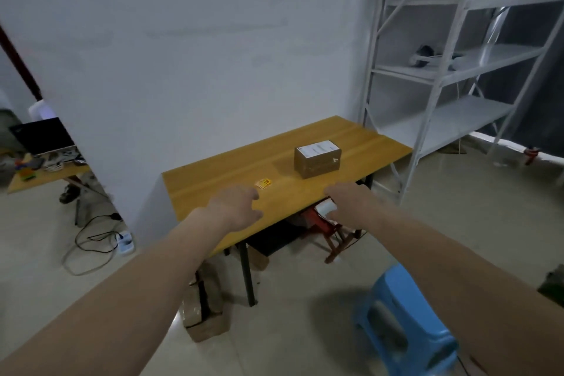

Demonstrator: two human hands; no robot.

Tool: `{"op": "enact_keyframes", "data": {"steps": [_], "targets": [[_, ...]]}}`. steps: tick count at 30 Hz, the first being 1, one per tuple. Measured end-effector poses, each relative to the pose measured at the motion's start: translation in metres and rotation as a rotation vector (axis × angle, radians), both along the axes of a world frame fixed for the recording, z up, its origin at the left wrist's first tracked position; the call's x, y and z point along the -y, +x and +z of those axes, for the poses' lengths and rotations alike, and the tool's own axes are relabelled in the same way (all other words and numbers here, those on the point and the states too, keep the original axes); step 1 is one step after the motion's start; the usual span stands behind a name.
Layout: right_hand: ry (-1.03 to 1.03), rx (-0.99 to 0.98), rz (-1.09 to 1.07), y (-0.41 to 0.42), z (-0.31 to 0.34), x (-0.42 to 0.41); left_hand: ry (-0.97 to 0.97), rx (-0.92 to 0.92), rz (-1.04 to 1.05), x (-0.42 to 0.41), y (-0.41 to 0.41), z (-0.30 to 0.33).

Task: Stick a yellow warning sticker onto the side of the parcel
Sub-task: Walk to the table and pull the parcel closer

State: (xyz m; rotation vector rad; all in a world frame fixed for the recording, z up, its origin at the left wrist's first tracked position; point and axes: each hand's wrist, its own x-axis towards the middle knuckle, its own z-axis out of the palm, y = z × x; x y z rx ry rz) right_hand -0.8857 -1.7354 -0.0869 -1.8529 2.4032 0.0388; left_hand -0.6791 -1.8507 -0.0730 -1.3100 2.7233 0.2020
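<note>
I had both arms stretched forward, left hand point(236, 206) and right hand point(351, 203) loose-fingered, grasping nothing, above the table point(213, 183) edge.

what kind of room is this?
Likely a small packing or storage room: a taped cardboard parcel on a wooden table, white metal shelving beside it, more cardboard boxes underneath.

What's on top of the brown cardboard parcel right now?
A white shipping label covers most of the top of the brown cardboard parcel; its print is too small to read. The yellow warning sticker lies on the wooden table, apart from it.
</note>
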Motion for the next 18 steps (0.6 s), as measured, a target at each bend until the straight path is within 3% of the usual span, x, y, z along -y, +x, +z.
{"op": "enact_keyframes", "data": {"steps": [9,12,18], "targets": [[0.013,0.021,0.02,-0.103,-0.029,0.128,0.064,0.01,0.004,0.127,-0.114,-0.03],[0.029,0.0,-0.015,-0.137,-0.035,0.176,0.06,-0.061,-0.021,0.176,-0.151,-0.037],[-0.087,0.038,-0.034,-0.19,-0.025,0.265,0.022,-0.116,-0.069,0.26,-0.219,-0.038]]}}
